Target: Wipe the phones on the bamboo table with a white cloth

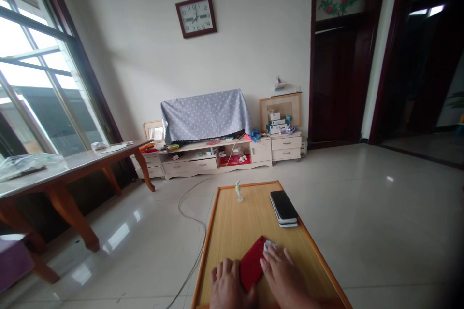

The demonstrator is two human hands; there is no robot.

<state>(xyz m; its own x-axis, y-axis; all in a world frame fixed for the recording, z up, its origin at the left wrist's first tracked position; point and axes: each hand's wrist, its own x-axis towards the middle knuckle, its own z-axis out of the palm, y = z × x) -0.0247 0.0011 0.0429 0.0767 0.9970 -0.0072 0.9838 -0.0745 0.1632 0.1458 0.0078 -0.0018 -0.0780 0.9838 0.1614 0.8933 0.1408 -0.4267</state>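
A red phone-shaped object (252,263) lies on the low wooden table (232,222) at the bottom of the head view. My left hand (226,285) rests flat on the table at the red object's left edge, fingers stretched out. My right hand (282,277) lies over its right side, fingers pressing a small white cloth or wipe (270,246) against the top corner. Farther up the table lie stacked dark phones (283,208) and a small clear bottle (239,192).
A white cable (192,217) snakes over the tiled floor left of the table. A long wooden table (65,169) stands by the window at left. A TV stand (221,154) with a cloth-covered TV sits against the far wall. Dark doorways open at right.
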